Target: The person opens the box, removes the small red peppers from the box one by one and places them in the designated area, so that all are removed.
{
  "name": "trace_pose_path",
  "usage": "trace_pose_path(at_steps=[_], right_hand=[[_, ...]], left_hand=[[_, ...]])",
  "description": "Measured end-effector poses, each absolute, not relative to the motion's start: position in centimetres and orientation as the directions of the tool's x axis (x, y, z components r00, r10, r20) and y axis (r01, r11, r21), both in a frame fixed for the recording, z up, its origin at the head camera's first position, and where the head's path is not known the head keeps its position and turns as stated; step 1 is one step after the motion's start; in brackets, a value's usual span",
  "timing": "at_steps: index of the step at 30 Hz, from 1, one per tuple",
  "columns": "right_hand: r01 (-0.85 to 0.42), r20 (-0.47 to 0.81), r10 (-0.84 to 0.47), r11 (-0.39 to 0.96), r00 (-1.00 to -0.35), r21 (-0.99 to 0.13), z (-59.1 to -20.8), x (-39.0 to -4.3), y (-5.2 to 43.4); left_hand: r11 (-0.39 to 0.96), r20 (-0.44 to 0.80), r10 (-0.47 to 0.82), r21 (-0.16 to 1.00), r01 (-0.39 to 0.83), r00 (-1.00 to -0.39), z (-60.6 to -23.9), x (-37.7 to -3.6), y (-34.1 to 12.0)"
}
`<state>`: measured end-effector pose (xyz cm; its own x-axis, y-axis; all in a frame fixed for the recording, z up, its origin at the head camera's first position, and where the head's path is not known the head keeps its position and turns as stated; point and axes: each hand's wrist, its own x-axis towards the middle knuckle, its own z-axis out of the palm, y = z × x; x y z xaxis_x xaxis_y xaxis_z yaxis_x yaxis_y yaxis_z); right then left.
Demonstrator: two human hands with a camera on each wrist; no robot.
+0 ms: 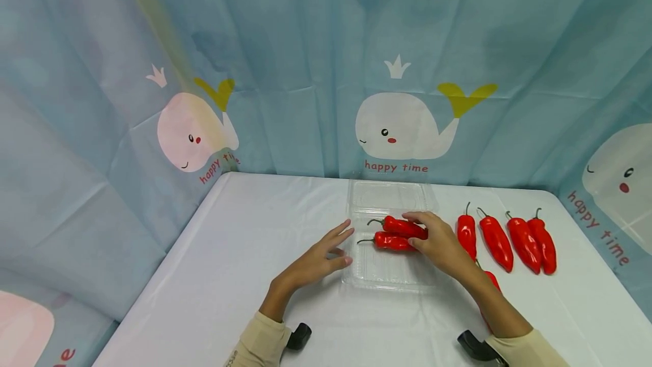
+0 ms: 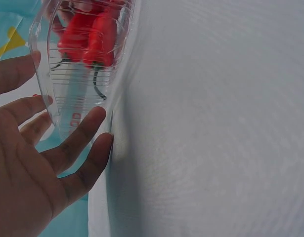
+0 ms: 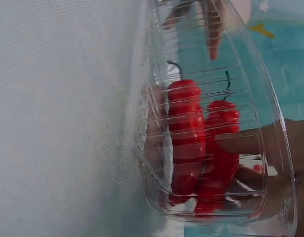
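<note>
Two red peppers (image 1: 394, 241) with thin curved stems lie side by side inside a clear plastic clamshell box (image 1: 377, 276), its lid folded back. My right hand (image 1: 442, 245) reaches in from the right and grips both peppers at their tip ends, thumb on the near side and fingers on the far side. The right wrist view shows these peppers (image 3: 186, 118) through the box's ribbed wall. Beside the box's left edge my left hand (image 1: 317, 262) is spread, fingers extended and fingertips at the rim; it holds nothing.
Several more red peppers (image 1: 496, 242) lie on the white tablecloth (image 1: 214, 299) right of the box, one partly hidden under my right forearm. A blue whale-print curtain (image 1: 305, 72) hangs behind the table and along both sides.
</note>
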<state>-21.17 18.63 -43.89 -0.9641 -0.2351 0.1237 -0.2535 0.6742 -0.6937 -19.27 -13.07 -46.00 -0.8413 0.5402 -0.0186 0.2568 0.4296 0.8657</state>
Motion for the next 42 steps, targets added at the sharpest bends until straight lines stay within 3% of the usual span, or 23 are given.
trace_pose_path(at_steps=[23, 42], right_hand=[[-0.200, -0.033, -0.306, 0.696, -0.951, -0.690, -43.8, -21.6, 18.2], [-0.246, -0.054, -0.369, 0.714, -0.928, -0.656, -44.3, -22.3, 17.7]], left_hand=[[0.434, -0.012, 0.544, 0.860, 0.269, -0.839, -45.9, -19.3, -13.0], [0.434, -0.013, 0.538, 0.862, 0.263, -0.843, -46.2, -19.3, -13.1]])
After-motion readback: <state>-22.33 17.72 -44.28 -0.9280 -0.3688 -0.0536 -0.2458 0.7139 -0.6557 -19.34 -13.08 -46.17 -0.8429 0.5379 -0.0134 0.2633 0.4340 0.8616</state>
